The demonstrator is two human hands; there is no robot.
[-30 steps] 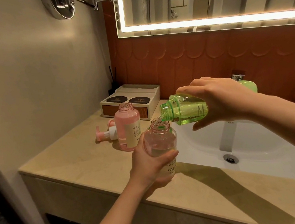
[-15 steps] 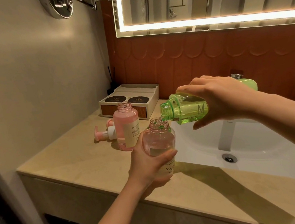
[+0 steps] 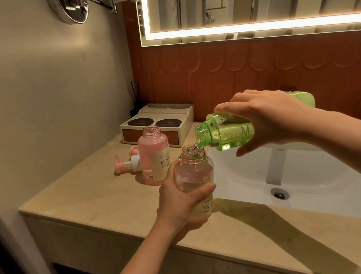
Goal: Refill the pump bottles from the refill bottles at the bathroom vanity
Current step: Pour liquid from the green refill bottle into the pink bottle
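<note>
My right hand [image 3: 270, 117] grips a green refill bottle [image 3: 224, 134], tipped almost level with its open neck to the left. A thin clear stream runs from it into the open mouth of a clear pink-tinted bottle [image 3: 194, 171]. My left hand [image 3: 180, 201] holds that bottle upright by its lower half, above the counter's front part. Liquid fills it to about halfway. Behind it a second pink bottle [image 3: 153, 156] stands open on the counter. Two pink-and-white pump heads [image 3: 128, 165] lie on the counter left of it.
A beige stone counter [image 3: 91, 200] runs to the left wall. The white sink basin [image 3: 316, 177] with a drain lies right of the bottles. A white box [image 3: 157, 126] with two dark round lids sits at the back, reed sticks behind it. A lit mirror hangs above.
The view has shifted slightly. The green bottle stays tipped and the pour goes on; both hands keep their holds.
</note>
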